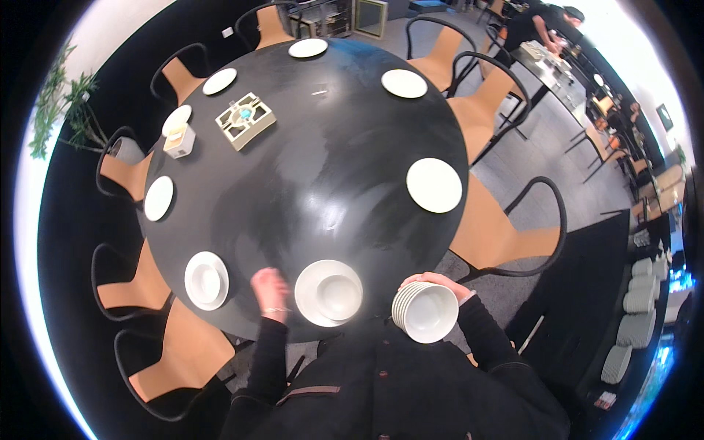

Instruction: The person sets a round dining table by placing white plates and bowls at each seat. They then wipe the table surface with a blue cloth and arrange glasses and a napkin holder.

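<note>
My right hand (434,281) grips a stack of white bowls (430,313) at the table's near right edge, tilted so the top bowl's inside shows. Over the round black table (264,220), my left hand (270,289) is slightly blurred, fingers apart, holding nothing. It hovers between two settings. On its right, a white bowl (339,297) sits on a white plate (308,292); on its left, a smaller-looking bowl (206,283) rests on another plate (220,261). Bare white plates lie around the rim, among them one at the right (434,185) and one at the left (158,198).
A cream openwork tray (245,121) and a small box (179,141) stand at the table's far left. Wood-seated chairs (478,225) ring the table. Stacked dishes (636,330) line a dark counter at right. Another person (531,27) leans over a table at the back right.
</note>
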`<action>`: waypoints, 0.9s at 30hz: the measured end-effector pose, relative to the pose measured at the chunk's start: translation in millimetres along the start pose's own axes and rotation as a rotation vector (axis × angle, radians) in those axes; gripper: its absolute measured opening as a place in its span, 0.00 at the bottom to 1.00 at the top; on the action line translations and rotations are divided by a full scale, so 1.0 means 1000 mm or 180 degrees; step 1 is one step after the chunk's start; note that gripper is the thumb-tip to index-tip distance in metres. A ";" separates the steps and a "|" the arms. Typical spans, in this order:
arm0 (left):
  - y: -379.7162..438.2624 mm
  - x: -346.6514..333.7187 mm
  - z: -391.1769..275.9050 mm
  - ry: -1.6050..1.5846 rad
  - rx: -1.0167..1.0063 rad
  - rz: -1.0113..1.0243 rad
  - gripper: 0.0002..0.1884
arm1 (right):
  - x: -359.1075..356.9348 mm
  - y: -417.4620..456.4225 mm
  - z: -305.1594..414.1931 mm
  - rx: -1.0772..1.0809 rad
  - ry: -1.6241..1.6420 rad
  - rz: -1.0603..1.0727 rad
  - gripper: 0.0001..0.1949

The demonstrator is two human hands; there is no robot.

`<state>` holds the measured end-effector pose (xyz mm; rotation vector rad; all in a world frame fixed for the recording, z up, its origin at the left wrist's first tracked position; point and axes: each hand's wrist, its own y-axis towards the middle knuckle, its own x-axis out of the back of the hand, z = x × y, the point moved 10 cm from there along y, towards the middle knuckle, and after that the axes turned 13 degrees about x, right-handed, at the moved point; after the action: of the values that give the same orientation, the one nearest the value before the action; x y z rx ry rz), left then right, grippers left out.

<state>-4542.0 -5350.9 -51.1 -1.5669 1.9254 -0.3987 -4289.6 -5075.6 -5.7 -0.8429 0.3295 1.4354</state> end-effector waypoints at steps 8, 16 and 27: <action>-0.206 -0.306 0.062 0.5376 -0.1923 0.2594 0.30 | 0.063 -0.044 -0.031 -0.0011 0.0853 -0.0611 0.15; -0.238 -0.415 0.090 0.4649 -0.2165 0.3101 0.26 | 0.091 -0.112 0.062 0.0398 0.0372 -0.0368 0.18; 0.086 -0.439 0.197 0.2000 0.0308 0.0626 0.13 | 0.234 -0.215 0.083 0.0664 0.0948 -0.0683 0.17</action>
<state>-4437.4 -4880.8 -133.5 -1.2605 2.4508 -0.9705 -4073.8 -4830.6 -39.5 -0.8920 0.5857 1.0564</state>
